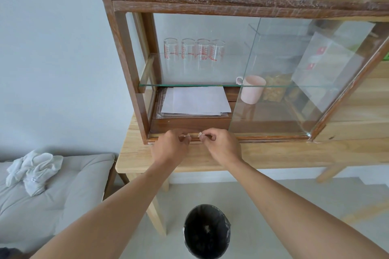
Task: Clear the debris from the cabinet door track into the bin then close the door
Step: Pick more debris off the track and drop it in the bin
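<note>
Two hands at the track (263, 138): right hand (222, 145) pinches one debris scrap (201, 133); left hand (171, 147) curled, hold unclear. Four red-marked glasses (194, 51), one bin (207, 231).

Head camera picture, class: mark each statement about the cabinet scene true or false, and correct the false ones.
1. Both hands are at the cabinet's bottom door track. True: left hand, right hand.
2. The bin stands on the table. False: it stands on the floor below the hands.
3. The sliding glass door is shut over the left side. False: the left side is open.
4. A pink mug is inside the cabinet. True.
5. The right hand pinches a small bit of debris. True.
</note>
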